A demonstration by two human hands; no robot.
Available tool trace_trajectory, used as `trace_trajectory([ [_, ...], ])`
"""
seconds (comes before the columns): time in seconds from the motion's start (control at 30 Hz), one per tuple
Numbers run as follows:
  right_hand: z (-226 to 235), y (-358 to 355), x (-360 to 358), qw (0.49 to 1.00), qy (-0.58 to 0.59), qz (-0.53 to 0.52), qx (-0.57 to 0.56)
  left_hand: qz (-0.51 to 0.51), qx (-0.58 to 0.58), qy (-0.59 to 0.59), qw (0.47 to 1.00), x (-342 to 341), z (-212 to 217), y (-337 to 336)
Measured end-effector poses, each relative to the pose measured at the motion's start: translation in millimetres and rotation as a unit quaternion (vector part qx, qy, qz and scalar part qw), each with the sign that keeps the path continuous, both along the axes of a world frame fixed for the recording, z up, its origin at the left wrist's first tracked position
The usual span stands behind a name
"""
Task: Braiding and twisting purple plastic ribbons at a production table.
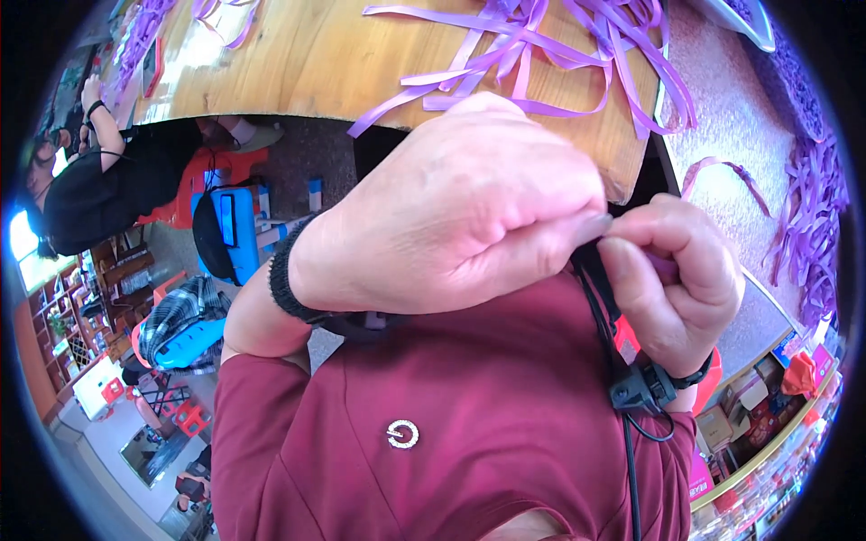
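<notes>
My left hand (469,207) is closed in front of my chest, its back turned up and thumb pressed against the curled fingers. What it pinches is hidden behind the knuckles. Just to its right, my right hand (672,270) is closed too, thumb and forefinger meeting close to the left fingertips. A bit of purple ribbon (665,265) shows inside its curled fingers. Beyond both hands, a loose heap of purple ribbons (532,45) lies across the near corner of the wooden table (298,63), some ends hanging over its edge.
More purple ribbons (807,234) pile up at the far right, beside a braided strip (735,171) on a pale surface. A black cable with a small device (640,388) hangs by my right wrist. At left, a person in black (108,189) sits near a blue chair (225,230).
</notes>
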State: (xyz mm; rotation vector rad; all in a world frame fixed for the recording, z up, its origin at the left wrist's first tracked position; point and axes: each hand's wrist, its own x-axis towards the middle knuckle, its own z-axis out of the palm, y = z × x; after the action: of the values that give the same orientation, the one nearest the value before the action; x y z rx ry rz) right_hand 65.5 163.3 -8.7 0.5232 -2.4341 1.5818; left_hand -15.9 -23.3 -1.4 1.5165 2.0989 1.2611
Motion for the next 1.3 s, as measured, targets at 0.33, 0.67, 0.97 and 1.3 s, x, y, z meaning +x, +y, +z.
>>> trace_trajectory([
  [0.33,14,13,15,0.993,-0.027,0.110,0.009,-0.124,0.089,-0.074,0.986,16,-5,-10],
  [0.67,0,11,10,0.985,0.026,0.171,0.024,-0.153,-0.027,-0.093,0.983,12,6,-3],
  [0.97,9,20,13,0.984,0.033,0.169,-0.048,-0.204,-0.001,-0.130,0.970,-3,2,0],
  [1.3,48,95,-10,0.850,0.036,0.013,-0.525,-0.105,0.050,-0.295,0.948,5,-13,51],
])
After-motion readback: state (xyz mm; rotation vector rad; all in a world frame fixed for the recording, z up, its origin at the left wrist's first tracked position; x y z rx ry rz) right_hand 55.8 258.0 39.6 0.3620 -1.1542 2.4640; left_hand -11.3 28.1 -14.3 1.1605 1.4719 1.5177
